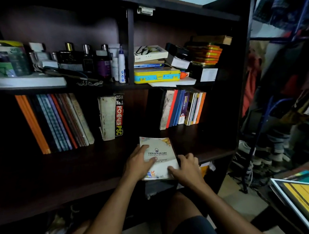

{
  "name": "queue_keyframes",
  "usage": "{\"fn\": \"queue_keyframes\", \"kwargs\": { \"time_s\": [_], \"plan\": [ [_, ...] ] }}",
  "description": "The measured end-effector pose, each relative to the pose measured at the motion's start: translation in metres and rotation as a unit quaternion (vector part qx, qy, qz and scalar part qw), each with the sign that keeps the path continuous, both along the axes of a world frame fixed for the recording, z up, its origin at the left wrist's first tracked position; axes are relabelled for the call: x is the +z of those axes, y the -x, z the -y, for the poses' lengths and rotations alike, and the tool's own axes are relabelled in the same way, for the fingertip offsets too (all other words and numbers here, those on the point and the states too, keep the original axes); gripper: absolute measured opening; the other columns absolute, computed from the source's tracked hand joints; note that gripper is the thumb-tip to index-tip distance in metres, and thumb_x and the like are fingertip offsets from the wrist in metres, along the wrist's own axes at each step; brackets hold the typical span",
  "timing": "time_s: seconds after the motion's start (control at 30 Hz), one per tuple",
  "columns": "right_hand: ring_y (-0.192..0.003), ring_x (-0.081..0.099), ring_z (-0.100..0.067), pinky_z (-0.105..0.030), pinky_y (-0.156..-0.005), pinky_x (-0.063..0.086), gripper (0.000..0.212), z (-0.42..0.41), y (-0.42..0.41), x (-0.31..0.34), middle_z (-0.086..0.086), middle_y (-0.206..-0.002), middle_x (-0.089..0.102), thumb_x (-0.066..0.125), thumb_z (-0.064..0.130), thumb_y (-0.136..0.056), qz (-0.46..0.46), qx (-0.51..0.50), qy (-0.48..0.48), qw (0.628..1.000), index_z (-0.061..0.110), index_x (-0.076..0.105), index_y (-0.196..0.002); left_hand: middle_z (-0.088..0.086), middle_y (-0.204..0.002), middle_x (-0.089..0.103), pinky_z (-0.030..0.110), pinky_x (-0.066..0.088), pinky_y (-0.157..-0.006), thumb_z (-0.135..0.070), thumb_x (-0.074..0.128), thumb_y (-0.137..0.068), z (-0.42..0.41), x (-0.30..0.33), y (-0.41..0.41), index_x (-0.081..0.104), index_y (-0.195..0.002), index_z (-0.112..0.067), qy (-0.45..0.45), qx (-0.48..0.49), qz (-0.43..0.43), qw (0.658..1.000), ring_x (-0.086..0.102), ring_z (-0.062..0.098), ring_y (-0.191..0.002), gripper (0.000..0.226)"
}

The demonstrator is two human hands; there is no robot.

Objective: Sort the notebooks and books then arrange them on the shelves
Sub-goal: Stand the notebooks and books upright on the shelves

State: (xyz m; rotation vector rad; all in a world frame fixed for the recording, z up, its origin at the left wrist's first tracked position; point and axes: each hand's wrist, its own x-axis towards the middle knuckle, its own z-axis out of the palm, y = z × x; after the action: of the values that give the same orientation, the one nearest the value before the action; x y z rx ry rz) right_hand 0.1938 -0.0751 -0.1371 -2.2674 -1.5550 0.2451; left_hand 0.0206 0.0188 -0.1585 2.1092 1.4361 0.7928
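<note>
A pale school handbook [160, 148] lies flat near the front edge of the dark lower shelf [82, 172], on top of other thin books. My left hand [137, 163] grips its left edge, thumb on the cover. My right hand [185, 168] rests on its lower right corner with fingers spread. On the same shelf stand a leaning row of notebooks [54, 120] at left, two thick books [111, 116] in the middle, and a row of thin books [183, 107] at right.
The upper shelf holds bottles [88, 61] at left and stacked boxes, a yellow case [156, 75] and orange tins [205, 53] at right. Hanging clothes [280, 95] fill the right side. A yellow-covered stack [300, 197] sits at lower right.
</note>
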Motion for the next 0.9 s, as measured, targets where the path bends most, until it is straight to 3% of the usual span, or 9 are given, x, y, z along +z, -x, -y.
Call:
{"fn": "queue_keyframes", "kwargs": {
  "time_s": [0.2, 0.3, 0.37, 0.47, 0.57, 0.67, 0.77, 0.83, 0.9],
  "plan": [
    [-0.120, 0.049, -0.030, -0.033, -0.097, 0.044, 0.048, 0.005, -0.005, 0.003, -0.008, -0.127, 0.038, 0.070, 0.038, -0.087, -0.197, -0.045, -0.012, 0.979, 0.014, 0.051, -0.124, -0.008, -0.130, 0.064, 0.022, 0.046, -0.098, -0.020, 0.070, -0.092, -0.001, 0.002, 0.012, 0.061, -0.126, -0.038, 0.068, -0.071, 0.094, 0.991, 0.056, 0.004, -0.127, 0.039],
    [-0.103, 0.059, -0.022, -0.027, -0.076, 0.048, 0.041, 0.013, -0.013, -0.001, -0.010, -0.127, 0.054, 0.072, 0.018, -0.088, -0.333, -0.077, -0.052, 0.938, 0.014, 0.045, -0.119, -0.010, -0.128, 0.065, 0.023, 0.045, -0.104, -0.012, 0.075, -0.086, 0.003, -0.001, 0.012, 0.062, -0.131, -0.032, 0.065, -0.116, 0.077, 0.988, 0.056, -0.003, -0.122, 0.050],
    [-0.084, 0.065, -0.015, -0.022, -0.060, 0.050, 0.033, 0.016, -0.018, -0.002, -0.011, -0.117, 0.067, 0.069, 0.002, -0.088, -0.410, -0.063, -0.064, 0.908, 0.007, 0.052, -0.115, -0.008, -0.132, 0.065, 0.034, 0.047, -0.108, -0.014, 0.080, -0.081, 0.002, -0.002, 0.012, 0.063, -0.131, -0.029, 0.078, -0.130, 0.099, 0.983, 0.060, -0.003, -0.119, 0.055],
    [-0.086, 0.071, -0.015, -0.022, -0.063, 0.055, 0.040, 0.016, -0.023, 0.004, -0.007, -0.115, 0.072, 0.067, -0.004, -0.089, -0.457, -0.010, -0.105, 0.883, 0.009, 0.058, -0.125, -0.003, -0.137, 0.062, 0.031, 0.045, -0.108, -0.030, 0.083, -0.080, -0.001, -0.001, 0.009, 0.057, -0.139, -0.026, 0.087, -0.102, 0.133, 0.982, 0.059, 0.002, -0.122, 0.064],
    [-0.097, 0.071, -0.014, -0.027, -0.074, 0.058, 0.041, 0.013, -0.029, 0.024, 0.002, -0.116, 0.071, 0.066, 0.000, -0.091, -0.448, 0.056, -0.181, 0.874, 0.027, 0.059, -0.120, -0.005, -0.139, 0.057, 0.034, 0.041, -0.110, -0.063, 0.078, -0.072, -0.001, 0.002, 0.008, 0.044, -0.150, -0.024, 0.114, -0.053, 0.180, 0.976, 0.053, 0.010, -0.129, 0.093],
    [-0.107, 0.069, -0.014, -0.033, -0.085, 0.059, 0.045, 0.002, -0.031, 0.035, 0.006, -0.119, 0.071, 0.069, 0.001, -0.090, -0.409, 0.111, -0.212, 0.881, 0.031, 0.059, -0.122, 0.000, -0.130, 0.066, 0.045, 0.050, -0.103, -0.082, 0.075, -0.056, -0.003, -0.002, 0.012, 0.046, -0.148, -0.025, 0.151, -0.053, 0.210, 0.965, 0.064, 0.019, -0.117, 0.113],
    [-0.120, 0.059, -0.014, -0.037, -0.101, 0.051, 0.055, -0.014, -0.022, 0.034, 0.008, -0.131, 0.060, 0.072, 0.016, -0.088, -0.256, 0.112, -0.212, 0.937, 0.029, 0.049, -0.137, 0.000, -0.113, 0.075, 0.045, 0.058, -0.073, -0.079, 0.075, -0.063, -0.007, -0.012, 0.012, 0.043, -0.147, -0.025, 0.127, -0.062, 0.246, 0.959, 0.074, 0.028, -0.090, 0.105],
    [-0.128, 0.043, -0.016, -0.039, -0.106, 0.042, 0.079, -0.024, -0.010, 0.034, 0.005, -0.140, 0.042, 0.071, 0.038, -0.087, -0.080, 0.050, -0.209, 0.973, 0.024, 0.029, -0.153, -0.004, -0.111, 0.074, 0.040, 0.059, -0.068, -0.067, 0.073, -0.075, 0.001, -0.004, 0.003, 0.049, -0.141, -0.025, 0.049, -0.019, 0.240, 0.969, 0.073, 0.024, -0.092, 0.082],
    [-0.131, 0.034, -0.020, -0.043, -0.106, 0.037, 0.100, -0.028, 0.004, 0.035, 0.001, -0.145, 0.032, 0.071, 0.051, -0.082, -0.059, 0.022, -0.249, 0.966, 0.022, 0.013, -0.159, 0.001, -0.103, 0.074, 0.032, 0.052, -0.069, -0.044, 0.073, -0.087, 0.008, 0.006, -0.013, 0.058, -0.131, -0.017, -0.082, 0.036, 0.200, 0.976, 0.071, 0.029, -0.095, 0.054]
  ]
}}
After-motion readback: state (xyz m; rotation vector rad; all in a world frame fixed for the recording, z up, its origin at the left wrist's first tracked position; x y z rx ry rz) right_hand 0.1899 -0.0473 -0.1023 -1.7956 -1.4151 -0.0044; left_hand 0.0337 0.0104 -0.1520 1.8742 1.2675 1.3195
